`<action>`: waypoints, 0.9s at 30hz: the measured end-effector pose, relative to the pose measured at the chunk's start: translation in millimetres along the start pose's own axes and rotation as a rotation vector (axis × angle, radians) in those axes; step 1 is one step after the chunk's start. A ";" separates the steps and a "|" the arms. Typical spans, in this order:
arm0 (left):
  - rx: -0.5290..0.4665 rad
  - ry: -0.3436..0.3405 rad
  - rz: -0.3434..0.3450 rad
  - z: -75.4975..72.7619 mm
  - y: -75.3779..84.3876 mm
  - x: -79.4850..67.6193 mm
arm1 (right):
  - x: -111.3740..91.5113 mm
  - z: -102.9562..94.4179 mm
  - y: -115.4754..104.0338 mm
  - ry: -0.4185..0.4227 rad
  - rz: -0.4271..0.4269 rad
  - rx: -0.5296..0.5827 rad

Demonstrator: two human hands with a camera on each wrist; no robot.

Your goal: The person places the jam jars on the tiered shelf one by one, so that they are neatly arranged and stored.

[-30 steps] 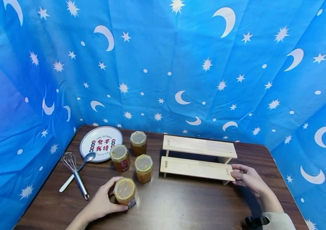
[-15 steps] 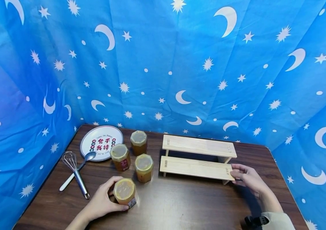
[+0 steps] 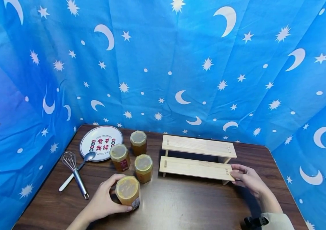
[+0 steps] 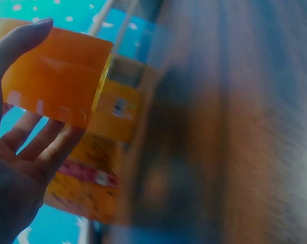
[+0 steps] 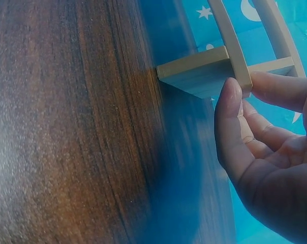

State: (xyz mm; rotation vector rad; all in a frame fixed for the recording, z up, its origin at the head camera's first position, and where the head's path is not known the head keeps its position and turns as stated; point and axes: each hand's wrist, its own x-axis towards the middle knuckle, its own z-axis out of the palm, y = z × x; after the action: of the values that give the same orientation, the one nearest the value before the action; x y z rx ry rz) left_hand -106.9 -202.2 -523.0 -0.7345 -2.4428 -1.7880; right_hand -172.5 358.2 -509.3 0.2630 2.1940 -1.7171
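Observation:
My left hand [image 3: 102, 199] grips an octagonal jar [image 3: 127, 188] of amber content around its side, thumb in front and fingers behind. In the left wrist view that jar [image 4: 57, 71] is tilted, with more jars showing behind it. Three similar jars stand just beyond it: a back one [image 3: 138, 145], one with a red label [image 3: 120, 158] and a nearer one [image 3: 144, 169]. To the right, my right hand [image 3: 249, 180] pinches the right end of the lower wooden shelf [image 3: 194, 167]; the right wrist view shows thumb and forefinger [image 5: 285, 91] at the board's corner.
Behind the lower shelf stands a matching upper shelf [image 3: 198, 145]. A white plate [image 3: 89, 134] with red characters lies at the back left, a spoon [image 3: 90, 156] leaning on its rim. A whisk [image 3: 78, 180] crosses the spoon's handle. Blue starry cloth [image 3: 163, 64] encloses the table.
My left hand and its jar have shifted slightly right and up, and the jar looks a little larger in the head view. My right hand stays at the shelf end.

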 end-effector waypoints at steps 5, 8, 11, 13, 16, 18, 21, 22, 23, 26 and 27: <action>0.019 0.023 -0.007 1.0 27.1 13.7 | -0.7 -0.4 -0.6 0.002 0.005 0.005; 0.038 0.052 -0.016 2.2 44.3 22.7 | -1.1 -0.5 -0.8 0.000 0.006 0.006; 0.064 0.075 -0.036 3.5 58.6 33.3 | -1.1 -0.7 -0.5 -0.001 0.005 0.010; 0.077 0.088 -0.052 4.5 66.2 40.6 | -1.0 -0.8 0.1 -0.001 0.005 0.012; 0.090 0.108 -0.058 7.1 75.3 52.5 | 0.0 -1.4 1.5 -0.002 0.002 0.014; 0.090 0.125 -0.052 9.9 80.8 60.8 | 0.3 -1.4 2.1 -0.003 0.003 0.014; 0.078 0.154 -0.024 15.2 88.4 74.0 | 1.1 -1.0 2.3 -0.004 0.003 0.018; 0.068 0.163 -0.014 17.2 90.9 78.5 | 1.2 -0.5 2.1 -0.004 0.005 0.018; 0.064 0.172 -0.006 19.3 93.4 83.0 | 1.3 -0.1 1.9 -0.002 0.008 0.020; 0.071 0.190 0.015 26.2 101.2 97.0 | 1.7 -0.4 0.4 0.001 0.008 0.024; 0.069 0.191 0.019 28.8 103.8 101.9 | 1.8 -0.7 -0.2 -0.001 0.005 0.022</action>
State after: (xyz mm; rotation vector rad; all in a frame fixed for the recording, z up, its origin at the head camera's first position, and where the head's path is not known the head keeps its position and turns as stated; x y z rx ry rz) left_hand -150.3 -116.1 -410.4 -0.5514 -2.3516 -1.6724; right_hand -174.3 358.7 -509.7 0.2730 2.1732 -1.7393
